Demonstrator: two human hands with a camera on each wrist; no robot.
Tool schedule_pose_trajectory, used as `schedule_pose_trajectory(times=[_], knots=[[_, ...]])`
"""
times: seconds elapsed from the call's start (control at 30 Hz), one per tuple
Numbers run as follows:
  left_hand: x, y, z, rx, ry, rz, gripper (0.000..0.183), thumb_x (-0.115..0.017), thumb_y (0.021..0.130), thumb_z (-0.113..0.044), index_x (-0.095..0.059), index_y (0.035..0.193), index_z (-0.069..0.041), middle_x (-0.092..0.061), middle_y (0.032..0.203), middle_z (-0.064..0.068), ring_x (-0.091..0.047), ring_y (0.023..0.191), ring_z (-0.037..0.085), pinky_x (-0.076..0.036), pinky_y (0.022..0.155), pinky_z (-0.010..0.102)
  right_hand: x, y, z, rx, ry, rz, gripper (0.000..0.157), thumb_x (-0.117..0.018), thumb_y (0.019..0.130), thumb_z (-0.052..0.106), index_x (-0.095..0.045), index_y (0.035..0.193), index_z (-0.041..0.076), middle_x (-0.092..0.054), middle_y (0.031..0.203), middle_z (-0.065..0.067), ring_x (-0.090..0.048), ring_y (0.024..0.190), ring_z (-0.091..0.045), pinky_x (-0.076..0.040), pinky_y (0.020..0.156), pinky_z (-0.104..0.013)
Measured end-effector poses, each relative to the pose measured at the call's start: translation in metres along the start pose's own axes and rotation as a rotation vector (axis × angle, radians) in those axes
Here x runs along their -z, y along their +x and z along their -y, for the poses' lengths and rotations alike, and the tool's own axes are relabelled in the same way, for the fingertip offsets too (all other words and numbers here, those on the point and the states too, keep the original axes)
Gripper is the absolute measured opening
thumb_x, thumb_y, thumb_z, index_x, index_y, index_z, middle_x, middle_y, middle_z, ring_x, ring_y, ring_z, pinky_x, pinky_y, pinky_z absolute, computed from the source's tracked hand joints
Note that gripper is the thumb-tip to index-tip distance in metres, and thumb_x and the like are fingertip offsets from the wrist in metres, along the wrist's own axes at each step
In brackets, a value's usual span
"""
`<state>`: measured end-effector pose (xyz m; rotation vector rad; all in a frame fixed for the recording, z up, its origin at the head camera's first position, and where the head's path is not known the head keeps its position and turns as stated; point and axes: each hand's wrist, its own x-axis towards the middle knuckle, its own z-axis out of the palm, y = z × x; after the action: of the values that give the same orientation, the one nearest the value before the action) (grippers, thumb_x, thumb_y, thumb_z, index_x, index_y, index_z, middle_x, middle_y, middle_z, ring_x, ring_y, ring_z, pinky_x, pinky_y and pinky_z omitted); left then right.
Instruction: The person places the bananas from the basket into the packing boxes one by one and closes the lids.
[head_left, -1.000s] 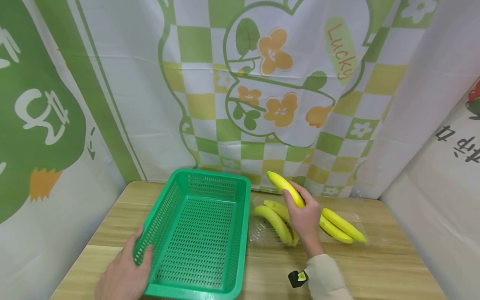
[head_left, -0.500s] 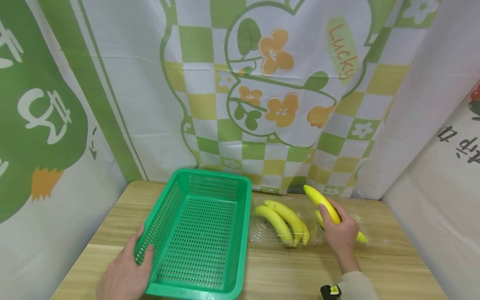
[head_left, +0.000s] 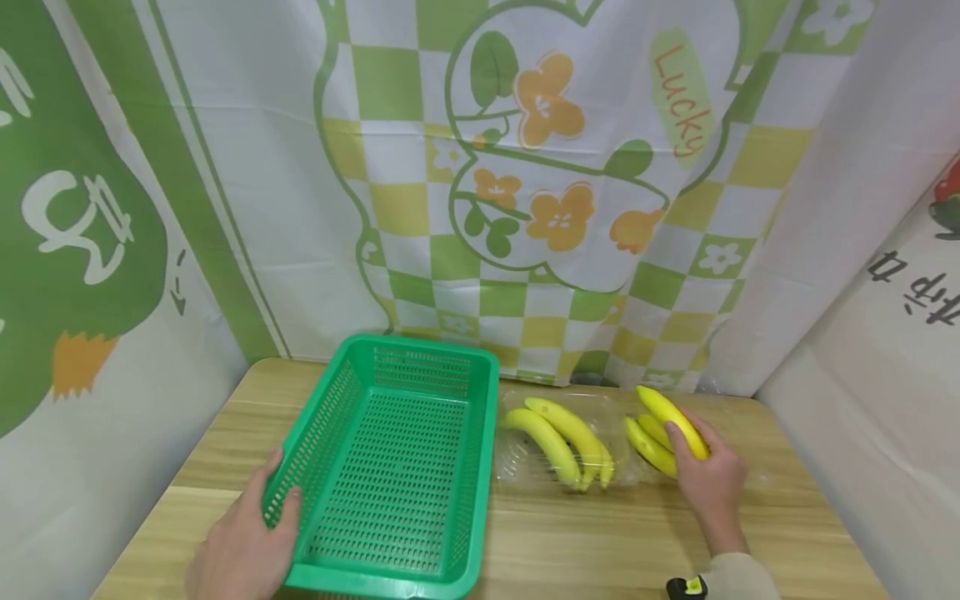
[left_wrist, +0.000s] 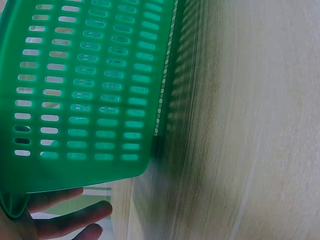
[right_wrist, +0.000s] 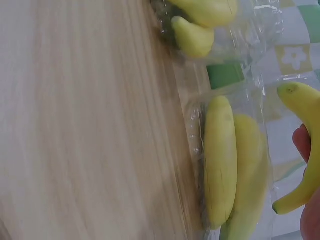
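Note:
My left hand [head_left: 243, 537] grips the left rim of a green plastic basket [head_left: 390, 483], thumb over the rim. In the left wrist view, fingers [left_wrist: 75, 220] stretch past the basket's perforated side wall [left_wrist: 95, 100]. My right hand [head_left: 712, 475] holds a yellow banana [head_left: 675, 423] above the right clear plastic container. Beneath it, other bananas [head_left: 647, 442] lie side by side in that container, partly hidden by the hand. The right wrist view shows the held banana [right_wrist: 301, 102] apart from the pair of bananas [right_wrist: 220, 165] in the container.
Between the basket and my right hand, several bananas [head_left: 547, 442] lie in another clear plastic container [head_left: 517, 475]. All stand on a wooden table [head_left: 555, 550]. A printed green and white curtain [head_left: 517, 300] hangs right behind the table, with cloth walls at both sides.
My right hand has moved right with the banana, from above the left container to above the right one, and slightly lower. The left hand and basket have stayed in place.

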<state>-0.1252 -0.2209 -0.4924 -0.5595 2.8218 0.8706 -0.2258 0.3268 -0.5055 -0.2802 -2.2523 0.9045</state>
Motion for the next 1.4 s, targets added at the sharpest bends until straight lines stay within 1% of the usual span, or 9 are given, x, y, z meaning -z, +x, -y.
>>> schedule_pose_trajectory(times=[0.3,0.37,0.47,0.53,0.6,0.67,0.73,1.1,1.4], knots=[[0.0,-0.001,0.001,-0.005,-0.009,-0.005,0.075,-0.022,0.107,-0.07,-0.001,0.171,-0.038,-0.037,0.164,0.032,-0.061,0.119,0.065,-0.056,0.063,0.049,0.007,0.011,-0.015,0.111,-0.041,-0.026,0.035,-0.085,0.089,0.02,-0.08,0.121,0.007,-0.08,0.11,-0.024,-0.047,0.072,0.016,-0.034,0.058,-0.008],[0.0,-0.001,0.001,-0.007,-0.01,-0.001,0.075,-0.022,0.107,-0.07,0.0,0.171,-0.038,-0.037,0.164,0.032,-0.061,0.12,0.065,-0.057,0.064,0.049,0.008,0.014,-0.019,0.142,-0.065,-0.023,0.035,-0.085,0.088,0.018,-0.08,0.12,0.007,-0.08,0.109,-0.023,-0.06,0.07,0.001,-0.034,0.059,-0.008],[0.0,-0.001,0.0,-0.009,-0.01,0.0,0.075,-0.022,0.107,-0.069,0.0,0.171,-0.038,-0.036,0.165,0.032,-0.06,0.121,0.065,-0.057,0.064,0.049,0.009,0.016,-0.024,0.159,-0.089,0.011,0.034,-0.085,0.088,0.017,-0.08,0.12,0.006,-0.079,0.114,-0.022,-0.078,0.085,-0.032,-0.042,0.068,-0.016],[0.001,-0.001,0.0,-0.009,-0.007,0.0,0.075,-0.022,0.107,-0.069,-0.001,0.172,-0.037,-0.036,0.165,0.032,-0.06,0.121,0.065,-0.057,0.064,0.048,0.01,0.015,-0.028,0.155,-0.105,0.049,0.034,-0.084,0.089,0.016,-0.079,0.121,0.005,-0.077,0.119,-0.022,-0.076,0.102,-0.048,-0.045,0.083,-0.027],[0.001,-0.001,0.0,-0.01,-0.008,-0.001,0.075,-0.022,0.108,-0.069,-0.001,0.172,-0.036,-0.036,0.165,0.032,-0.06,0.122,0.064,-0.057,0.064,0.048,0.011,0.014,-0.03,0.141,-0.115,0.082,0.034,-0.083,0.089,0.016,-0.078,0.121,0.005,-0.075,0.123,-0.024,-0.072,0.11,-0.054,-0.043,0.091,-0.043],[0.0,-0.001,0.0,-0.011,-0.007,-0.001,0.075,-0.021,0.108,-0.069,-0.002,0.172,-0.036,-0.036,0.165,0.032,-0.06,0.122,0.065,-0.057,0.063,0.048,0.011,0.012,-0.034,0.132,-0.126,0.1,0.035,-0.083,0.089,0.016,-0.078,0.122,0.004,-0.074,0.124,-0.025,-0.071,0.111,-0.056,-0.039,0.094,-0.054],[0.0,-0.001,0.0,-0.009,-0.01,0.001,0.075,-0.021,0.107,-0.069,-0.002,0.172,-0.036,-0.036,0.164,0.032,-0.06,0.121,0.065,-0.056,0.062,0.047,0.01,0.011,-0.036,0.12,-0.137,0.11,0.036,-0.083,0.089,0.016,-0.077,0.123,0.005,-0.073,0.125,-0.026,-0.07,0.112,-0.057,-0.035,0.094,-0.056],[-0.001,0.001,0.001,-0.007,-0.006,0.001,0.075,-0.021,0.108,-0.069,-0.001,0.172,-0.036,-0.037,0.165,0.031,-0.057,0.127,0.065,-0.058,0.067,0.052,0.006,0.006,-0.045,-0.01,-0.146,0.164,0.041,-0.08,0.094,0.022,-0.073,0.131,0.008,-0.068,0.137,-0.026,-0.065,0.123,-0.054,-0.031,0.1,-0.061],[0.0,-0.001,0.001,-0.004,-0.006,-0.007,0.075,-0.022,0.107,-0.069,-0.002,0.172,-0.036,-0.038,0.164,0.032,-0.058,0.126,0.065,-0.059,0.067,0.052,0.005,0.009,-0.049,-0.08,-0.13,0.237,0.043,-0.077,0.098,0.026,-0.07,0.138,0.011,-0.065,0.145,-0.025,-0.06,0.129,-0.051,-0.026,0.098,-0.058]])
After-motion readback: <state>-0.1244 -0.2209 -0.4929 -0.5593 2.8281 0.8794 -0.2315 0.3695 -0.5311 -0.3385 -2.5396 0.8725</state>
